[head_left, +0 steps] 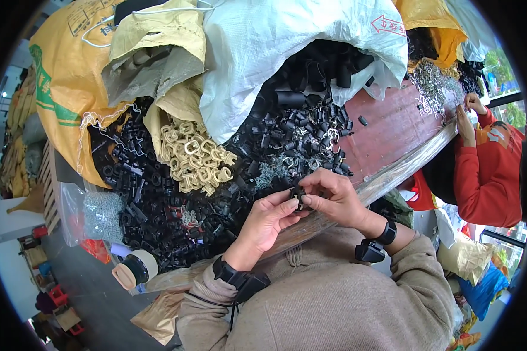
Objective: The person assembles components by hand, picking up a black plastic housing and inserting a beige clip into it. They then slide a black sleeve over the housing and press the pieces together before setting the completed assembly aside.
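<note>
Between my two hands, close to the table's near edge, is a small black plastic part point(297, 199); its exact kind is hard to make out. My left hand point(270, 217) pinches it from the left with thumb and fingertips. From the right, my right hand point(332, 198) grips the same part, thumb and forefinger closed on it. Just beyond my fingers lie a heap of small black plastic pieces point(290, 131) and a patch of small grey metal bits point(278, 169). Cream-coloured plastic buckles point(193, 153) spill from a paper sack point(178, 105) to the left.
A white woven sack point(240, 52) of black cylinders and a yellow woven sack point(70, 76) stand at the back. A clear bag of metal bits point(103, 215) and a cream-and-black spool point(136, 269) sit left. Beyond the reddish tabletop point(386, 131), a person in red point(489, 169) works.
</note>
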Motion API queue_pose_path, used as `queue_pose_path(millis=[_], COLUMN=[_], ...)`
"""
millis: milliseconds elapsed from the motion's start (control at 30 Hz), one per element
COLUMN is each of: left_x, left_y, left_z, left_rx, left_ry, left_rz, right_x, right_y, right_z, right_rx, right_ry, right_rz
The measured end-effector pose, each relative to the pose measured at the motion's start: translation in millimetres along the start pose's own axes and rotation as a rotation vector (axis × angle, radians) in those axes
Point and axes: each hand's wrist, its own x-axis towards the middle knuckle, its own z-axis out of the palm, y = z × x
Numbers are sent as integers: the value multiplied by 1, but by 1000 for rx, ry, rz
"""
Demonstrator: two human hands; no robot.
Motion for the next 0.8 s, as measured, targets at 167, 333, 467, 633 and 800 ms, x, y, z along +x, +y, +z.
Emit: queue_pose_path(millis=[167,333,467,633,800], left_x=[2,1,2,4,6], left_y=[-4,-4,-4,-5,-6], left_z=[-2,2,1,-1,-3], left_rx=[-48,-54,-29,-47,-44], left_ry=[-6,15,-4,-40,-19], left_rz=[6,-10,-23,-6,16], right_x=[-1,-4,-1,-1,-4], right_y=[8,10,9,10,12], right_z=[1,0,-4,-8,-2], right_rx=[-261,-437,-444,-387,-333], right_ry=[37,32,57,69,41], right_rz=[-375,-466,-480,-404,-286])
